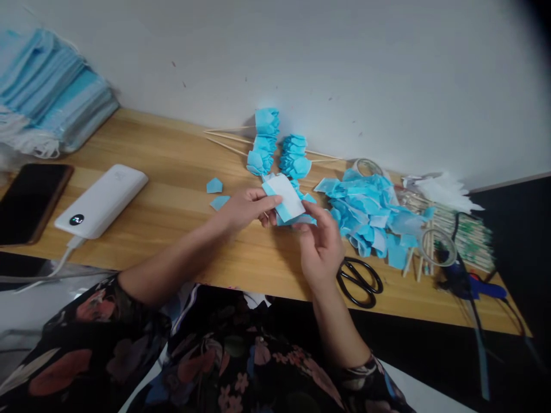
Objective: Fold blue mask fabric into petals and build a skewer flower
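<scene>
Both my hands meet over the middle of the wooden table (172, 195), pinching a small folded piece of blue and white mask fabric (286, 198). My left hand (245, 207) grips its left edge with thumb and fingers closed. My right hand (321, 244) holds its lower right corner, fingers curled. Just behind it lie two skewers strung with folded blue fabric pieces (278, 150). A loose pile of cut blue pieces (368, 212) sits right of my hands.
Black scissors (359, 281) lie by the front edge near my right wrist. Right of them are tape rolls (438, 246), wooden sticks (462, 229) and a blue glue gun (471, 284). At left lie a white power bank (103, 199), a phone (30, 201) and stacked masks (47, 92).
</scene>
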A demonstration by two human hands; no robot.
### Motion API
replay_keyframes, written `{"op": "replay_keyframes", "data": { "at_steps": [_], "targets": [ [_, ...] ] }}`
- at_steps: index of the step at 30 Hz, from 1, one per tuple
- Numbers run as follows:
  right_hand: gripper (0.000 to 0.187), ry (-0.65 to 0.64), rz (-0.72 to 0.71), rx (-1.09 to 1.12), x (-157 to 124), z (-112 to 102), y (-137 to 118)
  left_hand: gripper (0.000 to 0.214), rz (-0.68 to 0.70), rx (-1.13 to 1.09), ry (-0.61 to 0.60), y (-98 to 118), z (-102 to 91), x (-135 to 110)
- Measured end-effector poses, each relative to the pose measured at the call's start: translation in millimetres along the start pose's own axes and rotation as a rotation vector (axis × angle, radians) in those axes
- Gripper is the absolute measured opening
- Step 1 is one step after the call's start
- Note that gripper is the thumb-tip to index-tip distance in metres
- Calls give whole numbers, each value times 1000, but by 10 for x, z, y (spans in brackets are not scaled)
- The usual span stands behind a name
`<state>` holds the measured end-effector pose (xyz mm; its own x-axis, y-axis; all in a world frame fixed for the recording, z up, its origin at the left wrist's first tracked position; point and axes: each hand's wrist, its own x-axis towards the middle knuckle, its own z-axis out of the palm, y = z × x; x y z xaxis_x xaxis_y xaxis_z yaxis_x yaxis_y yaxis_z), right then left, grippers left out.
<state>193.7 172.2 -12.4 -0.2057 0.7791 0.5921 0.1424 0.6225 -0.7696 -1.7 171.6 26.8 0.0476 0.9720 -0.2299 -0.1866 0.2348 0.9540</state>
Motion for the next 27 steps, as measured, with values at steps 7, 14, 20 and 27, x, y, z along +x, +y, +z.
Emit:
{"op": "replay_keyframes", "data": {
  "at_steps": [7,14,20,27],
  "targets": [
    [32,-78,-132,-267,63,-17,-46,25,-38,83,-88,56,38,-42],
    [8,-78,-69,-240,73,-39,-70,21,32,210,-90,-11,14,-17],
    [5,9,55,-101,51,-3,-83,23,105,327,-164,-35,-6,-29],
    [9,69,179,-51,17,6,-42,28,177,225,-289,-86,9,-21]
  ]
}}
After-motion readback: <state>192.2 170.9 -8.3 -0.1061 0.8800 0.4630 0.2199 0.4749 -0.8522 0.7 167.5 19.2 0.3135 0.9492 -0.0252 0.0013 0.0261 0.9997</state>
